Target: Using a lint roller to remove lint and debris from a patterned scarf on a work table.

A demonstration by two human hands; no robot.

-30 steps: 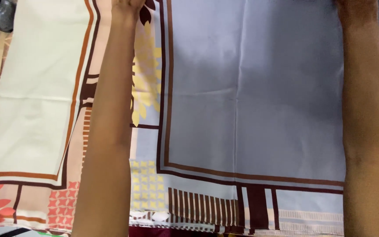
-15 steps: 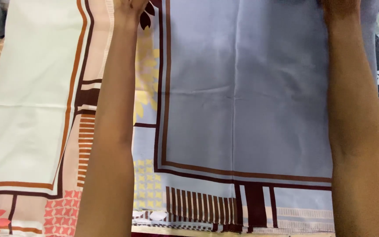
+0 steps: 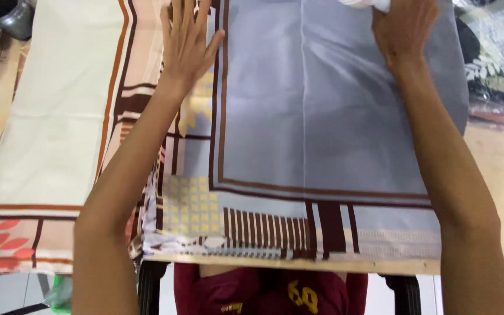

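Observation:
A grey printed cloth (image 3: pixel 328 116) with brown border stripes and a yellow checked corner lies spread flat in front of me. My left hand (image 3: pixel 186 38) rests palm down with fingers apart on its left border. My right hand (image 3: pixel 405 26) is closed over a bunched white bit of fabric (image 3: pixel 374 3) at the cloth's far right edge. Both forearms stretch out over the cloth.
A cream cloth (image 3: pixel 59 111) with orange and brown stripes lies to the left, partly under the grey one. A dark metal pot (image 3: pixel 13 16) stands at the far left corner. Dark patterned fabric (image 3: pixel 497 52) lies at the right. Bare wooden tabletop (image 3: pixel 497 175) shows on the right.
Both hands have come back toward me and are now in view. The left hand lies flat on the cloth; the right has gathered fabric at the far edge.

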